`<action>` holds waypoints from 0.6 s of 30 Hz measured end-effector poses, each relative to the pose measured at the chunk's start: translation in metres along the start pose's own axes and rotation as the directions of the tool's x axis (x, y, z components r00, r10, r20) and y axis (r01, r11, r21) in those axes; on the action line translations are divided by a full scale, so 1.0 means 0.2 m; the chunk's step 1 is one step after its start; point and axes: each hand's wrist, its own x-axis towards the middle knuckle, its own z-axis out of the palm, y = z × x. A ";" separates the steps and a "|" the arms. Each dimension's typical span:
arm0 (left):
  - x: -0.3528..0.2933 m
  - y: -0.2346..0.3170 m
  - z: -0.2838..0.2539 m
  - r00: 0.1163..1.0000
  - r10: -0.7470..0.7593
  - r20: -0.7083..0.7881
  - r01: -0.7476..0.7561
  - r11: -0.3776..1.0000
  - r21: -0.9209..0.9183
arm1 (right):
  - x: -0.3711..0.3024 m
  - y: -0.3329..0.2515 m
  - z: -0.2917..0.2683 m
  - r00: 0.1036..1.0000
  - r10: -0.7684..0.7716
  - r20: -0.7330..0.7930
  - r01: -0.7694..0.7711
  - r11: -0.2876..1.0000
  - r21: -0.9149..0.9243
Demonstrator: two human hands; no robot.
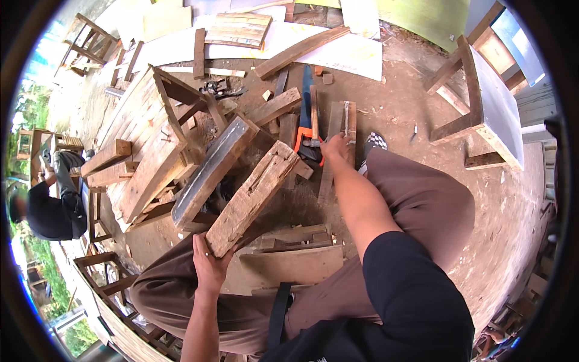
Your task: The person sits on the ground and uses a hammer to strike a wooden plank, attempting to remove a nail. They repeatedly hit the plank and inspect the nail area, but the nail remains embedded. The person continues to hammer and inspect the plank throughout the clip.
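Outdoors, on a bare dirt floor (410, 114) littered with planks and offcuts, a person in brown trousers is sitting or crouching over a pile of old wood. Their left hand (209, 265) is closing around the near end of a weathered timber block (253, 196), with the fingers wrapping its lower corner and the thumb on the side face. The long axis of the block is running away from this grip, up and to the right, and its far end is resting among other pieces near a grey painted beam (211, 169), which is lying just beside it on the left, almost parallel.

The right hand (335, 146) is stretching forward, well apart from the left one, and is reaching down at a hammer (312, 130) beside an orange-handled saw (306, 108). I cannot tell if the fingers are already gripping the hammer handle or only touching it. So the right hand is nearer to the tools, the left nearer to the block.

Open ground is lying to the right of the right hand. To the left of the block the space is crowded with a wooden frame (151, 145), and another person (51, 199) is working farther left.
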 end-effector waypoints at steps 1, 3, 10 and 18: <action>0.00 0.00 0.00 1.000 -0.020 0.011 0.020 1.000 -0.011 | 0.02 0.02 -0.01 1.000 0.017 0.021 -0.017 1.000 0.014; 0.00 0.01 -0.01 1.000 -0.013 0.004 0.013 1.000 -0.024 | 0.03 0.09 -0.04 0.996 -0.073 0.051 0.075 0.997 -0.025; 0.00 0.01 -0.01 0.999 0.016 -0.045 -0.020 0.997 -0.075 | -0.21 0.29 -0.20 0.818 -0.567 0.098 0.499 0.783 0.373; 0.01 -0.04 -0.01 0.998 -0.034 -0.055 0.030 0.997 -0.066 | -0.69 0.24 -0.42 0.628 -0.762 0.159 0.696 0.642 0.324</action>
